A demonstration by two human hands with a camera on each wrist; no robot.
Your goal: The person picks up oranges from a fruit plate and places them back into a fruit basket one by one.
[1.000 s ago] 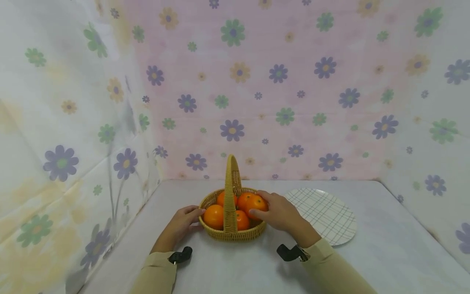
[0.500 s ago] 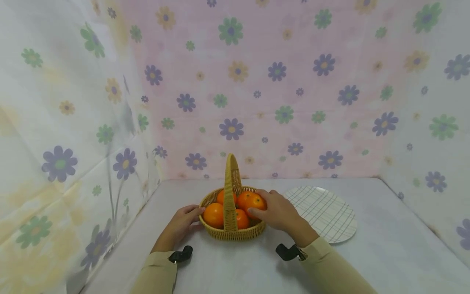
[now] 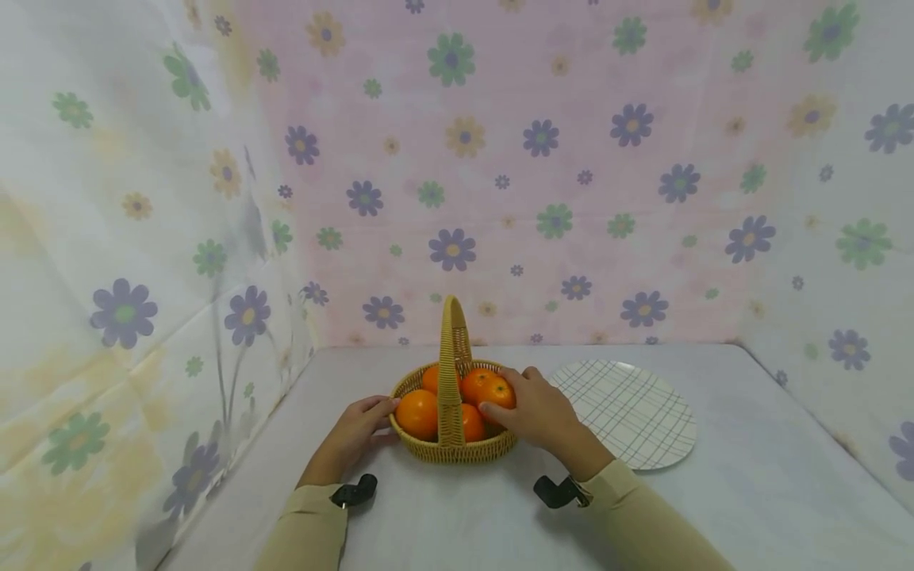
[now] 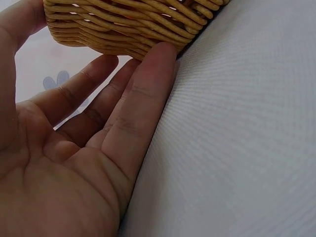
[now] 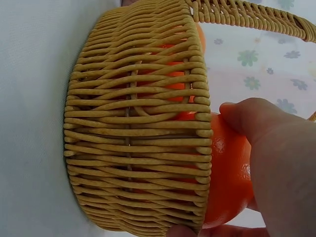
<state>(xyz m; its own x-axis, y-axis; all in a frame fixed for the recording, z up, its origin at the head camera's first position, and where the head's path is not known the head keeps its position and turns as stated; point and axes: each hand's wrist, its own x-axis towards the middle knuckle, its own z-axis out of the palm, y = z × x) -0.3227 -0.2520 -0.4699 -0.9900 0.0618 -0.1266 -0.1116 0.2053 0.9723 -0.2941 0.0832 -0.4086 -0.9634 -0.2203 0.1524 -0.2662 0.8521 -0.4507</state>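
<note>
A yellow wicker basket (image 3: 457, 454) with a tall arched handle stands upright on the table, holding several oranges. My right hand (image 3: 546, 412) holds the rightmost orange (image 3: 496, 391) at the basket's right end, thumb on the near side and fingers round the far side. Seen from the right wrist, this orange (image 5: 229, 173) sits at the rim, partly below it. My left hand (image 3: 357, 428) touches the basket's left end. In the left wrist view, its nearly straight fingers (image 4: 140, 108) rest against the woven side, low by the table; the thumb reaches up towards the rim.
A white plate (image 3: 643, 420) with a thin-lined check pattern lies to the right, behind my right wrist. The white-covered table (image 3: 457, 523) is bordered by hanging flower-print cloth (image 3: 500, 214) at the back and both sides.
The head view has shifted very slightly. Both hands, the basket and the oranges keep nearly the same places, the right hand still holding its orange.
</note>
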